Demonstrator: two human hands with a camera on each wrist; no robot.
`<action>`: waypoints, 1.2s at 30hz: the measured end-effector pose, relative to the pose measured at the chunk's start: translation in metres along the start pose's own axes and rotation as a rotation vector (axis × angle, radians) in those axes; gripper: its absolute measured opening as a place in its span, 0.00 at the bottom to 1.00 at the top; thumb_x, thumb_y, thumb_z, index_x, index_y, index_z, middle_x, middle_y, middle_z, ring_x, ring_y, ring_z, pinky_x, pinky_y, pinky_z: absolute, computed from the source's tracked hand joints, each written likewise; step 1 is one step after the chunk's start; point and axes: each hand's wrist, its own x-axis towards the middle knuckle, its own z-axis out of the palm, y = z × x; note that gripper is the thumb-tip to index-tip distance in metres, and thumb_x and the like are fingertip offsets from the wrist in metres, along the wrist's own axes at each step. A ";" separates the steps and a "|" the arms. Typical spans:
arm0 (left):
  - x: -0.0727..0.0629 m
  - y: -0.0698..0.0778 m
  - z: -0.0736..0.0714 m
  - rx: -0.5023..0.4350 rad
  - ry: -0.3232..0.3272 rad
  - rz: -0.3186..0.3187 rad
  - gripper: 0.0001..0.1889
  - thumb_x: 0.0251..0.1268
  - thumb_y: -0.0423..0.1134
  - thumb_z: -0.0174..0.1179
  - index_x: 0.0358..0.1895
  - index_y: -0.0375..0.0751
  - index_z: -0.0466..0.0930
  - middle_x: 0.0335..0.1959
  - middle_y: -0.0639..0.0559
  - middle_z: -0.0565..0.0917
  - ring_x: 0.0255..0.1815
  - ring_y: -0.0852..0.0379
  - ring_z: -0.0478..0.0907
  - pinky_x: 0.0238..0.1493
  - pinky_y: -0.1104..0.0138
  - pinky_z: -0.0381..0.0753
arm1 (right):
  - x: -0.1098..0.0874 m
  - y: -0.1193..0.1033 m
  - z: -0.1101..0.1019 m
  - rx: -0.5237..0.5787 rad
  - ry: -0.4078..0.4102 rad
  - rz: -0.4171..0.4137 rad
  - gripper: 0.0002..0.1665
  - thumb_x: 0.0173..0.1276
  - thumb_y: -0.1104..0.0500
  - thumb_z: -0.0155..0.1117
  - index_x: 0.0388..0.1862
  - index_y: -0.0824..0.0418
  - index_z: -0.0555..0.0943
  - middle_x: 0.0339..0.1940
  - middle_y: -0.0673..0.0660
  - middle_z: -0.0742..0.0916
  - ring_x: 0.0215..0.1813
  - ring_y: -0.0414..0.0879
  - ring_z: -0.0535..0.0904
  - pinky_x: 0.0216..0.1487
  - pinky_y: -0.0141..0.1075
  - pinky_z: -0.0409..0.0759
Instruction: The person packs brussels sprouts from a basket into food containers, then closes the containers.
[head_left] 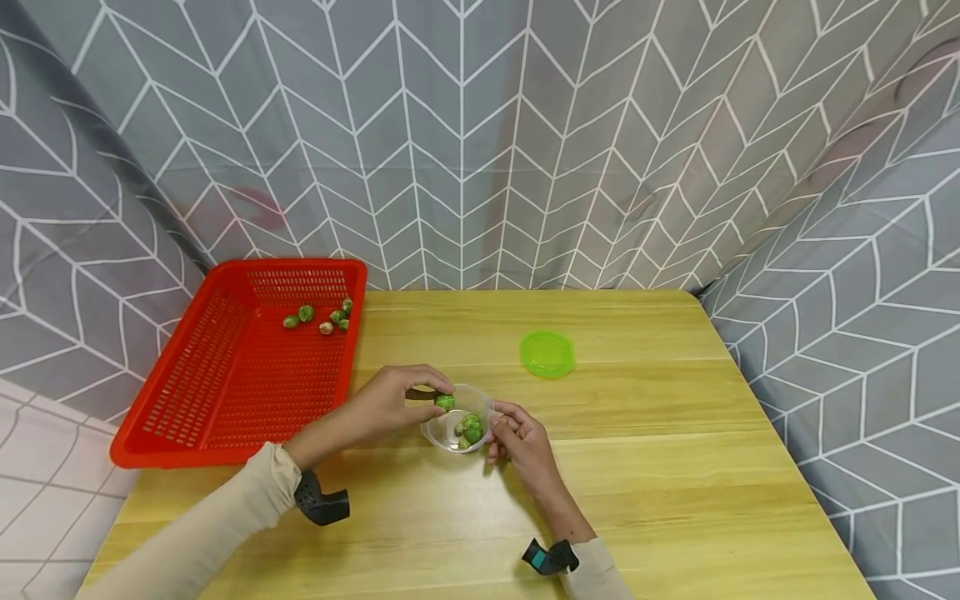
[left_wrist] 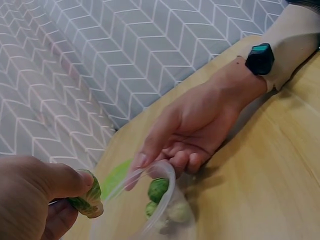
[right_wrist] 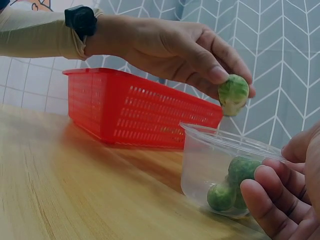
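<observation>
A Brussels sprout (right_wrist: 233, 94) is pinched between the thumb and fingers of my left hand (head_left: 395, 398), just above the rim of a clear plastic container (right_wrist: 200, 165). Inside that container lie several more sprouts (head_left: 470, 428), gathered toward its right side. My right hand (head_left: 522, 440) grips the container's rim from the right, thumb and fingers on its wall. In the right wrist view the held sprout is above the opening, apart from the rim. The container appears slightly tilted in the left wrist view.
To the left stands a red perforated basket (head_left: 351, 350) with several sprouts (head_left: 306, 313) at its far end. A green lid (head_left: 547, 354) lies on the wooden table (head_left: 645, 467) behind the container. A patterned grey curtain (head_left: 465, 150) hangs behind the table.
</observation>
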 end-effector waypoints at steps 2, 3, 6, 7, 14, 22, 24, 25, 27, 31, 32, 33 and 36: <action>0.001 0.000 0.004 0.020 -0.020 -0.005 0.14 0.61 0.33 0.72 0.50 0.47 0.87 0.51 0.56 0.86 0.55 0.56 0.82 0.54 0.59 0.84 | 0.000 0.001 0.000 0.000 -0.006 0.000 0.21 0.78 0.61 0.58 0.67 0.66 0.74 0.31 0.62 0.82 0.24 0.41 0.80 0.28 0.34 0.84; 0.001 0.000 0.006 0.029 -0.030 -0.001 0.14 0.62 0.33 0.71 0.51 0.46 0.87 0.51 0.57 0.86 0.55 0.57 0.81 0.55 0.59 0.83 | 0.000 0.001 0.000 0.000 -0.009 -0.001 0.22 0.78 0.61 0.58 0.67 0.66 0.74 0.32 0.62 0.82 0.24 0.41 0.80 0.29 0.34 0.84; 0.003 0.000 0.011 0.094 -0.054 0.030 0.14 0.61 0.32 0.72 0.50 0.43 0.87 0.49 0.57 0.86 0.53 0.58 0.82 0.55 0.62 0.83 | 0.000 0.001 -0.001 -0.010 -0.017 -0.005 0.23 0.78 0.60 0.58 0.67 0.67 0.74 0.32 0.61 0.82 0.25 0.41 0.81 0.29 0.34 0.85; 0.004 0.000 0.012 0.114 -0.062 0.042 0.14 0.60 0.31 0.72 0.49 0.41 0.87 0.48 0.57 0.86 0.52 0.58 0.82 0.55 0.61 0.83 | 0.001 0.001 -0.001 -0.012 -0.020 -0.006 0.23 0.78 0.59 0.58 0.67 0.67 0.73 0.31 0.61 0.83 0.25 0.41 0.81 0.29 0.34 0.85; 0.008 0.001 0.020 0.198 -0.141 0.052 0.13 0.57 0.31 0.73 0.46 0.44 0.88 0.45 0.60 0.86 0.49 0.60 0.82 0.54 0.61 0.83 | 0.001 0.000 -0.001 -0.011 -0.024 -0.009 0.22 0.78 0.61 0.57 0.67 0.68 0.74 0.31 0.59 0.83 0.25 0.41 0.81 0.29 0.34 0.85; 0.012 0.002 0.025 0.217 -0.247 0.021 0.11 0.57 0.30 0.72 0.44 0.43 0.88 0.41 0.58 0.86 0.44 0.64 0.83 0.48 0.74 0.82 | 0.001 0.002 -0.001 -0.006 -0.014 -0.005 0.23 0.78 0.60 0.58 0.67 0.68 0.73 0.30 0.59 0.83 0.25 0.41 0.81 0.29 0.35 0.85; 0.013 0.002 0.026 0.237 -0.272 0.018 0.10 0.57 0.31 0.73 0.43 0.42 0.88 0.41 0.57 0.87 0.43 0.65 0.83 0.47 0.74 0.82 | 0.001 0.002 -0.002 -0.013 -0.015 -0.005 0.23 0.78 0.59 0.59 0.67 0.68 0.73 0.30 0.59 0.83 0.25 0.41 0.81 0.30 0.35 0.85; 0.014 0.002 0.026 0.247 -0.283 0.017 0.10 0.57 0.32 0.73 0.43 0.42 0.89 0.40 0.57 0.87 0.43 0.65 0.83 0.46 0.73 0.82 | 0.001 0.003 -0.002 -0.017 -0.015 -0.006 0.24 0.78 0.59 0.59 0.67 0.67 0.73 0.30 0.59 0.83 0.25 0.41 0.81 0.30 0.35 0.85; 0.014 0.003 0.027 0.264 -0.305 0.012 0.10 0.57 0.33 0.74 0.43 0.42 0.89 0.40 0.56 0.87 0.43 0.65 0.83 0.46 0.73 0.82 | 0.001 0.003 -0.002 -0.029 -0.017 -0.004 0.24 0.77 0.57 0.59 0.68 0.66 0.74 0.31 0.59 0.83 0.25 0.41 0.81 0.30 0.35 0.85; 0.015 0.005 0.027 0.292 -0.335 0.013 0.09 0.57 0.34 0.74 0.42 0.41 0.89 0.40 0.56 0.88 0.42 0.64 0.83 0.45 0.72 0.82 | 0.001 0.003 -0.002 -0.038 -0.017 -0.005 0.25 0.77 0.56 0.61 0.67 0.64 0.74 0.31 0.60 0.82 0.26 0.42 0.81 0.30 0.36 0.85; 0.016 0.005 0.027 0.294 -0.340 0.011 0.09 0.57 0.34 0.74 0.42 0.41 0.89 0.39 0.56 0.88 0.42 0.64 0.83 0.45 0.71 0.82 | 0.001 0.003 -0.002 -0.039 -0.017 -0.006 0.25 0.76 0.55 0.61 0.67 0.64 0.74 0.31 0.61 0.82 0.25 0.42 0.81 0.30 0.36 0.85; 0.016 0.005 0.027 0.297 -0.344 0.009 0.09 0.57 0.34 0.74 0.42 0.41 0.89 0.39 0.56 0.88 0.42 0.64 0.83 0.45 0.71 0.83 | 0.001 0.002 -0.002 -0.037 -0.016 -0.008 0.25 0.76 0.55 0.61 0.67 0.64 0.74 0.31 0.61 0.82 0.25 0.42 0.81 0.30 0.36 0.85; 0.017 0.005 0.028 0.304 -0.346 0.008 0.09 0.57 0.34 0.73 0.42 0.41 0.88 0.39 0.56 0.88 0.41 0.63 0.83 0.45 0.70 0.83 | 0.001 0.002 -0.002 -0.036 -0.016 -0.009 0.25 0.76 0.56 0.61 0.67 0.65 0.74 0.31 0.61 0.82 0.25 0.42 0.81 0.30 0.35 0.85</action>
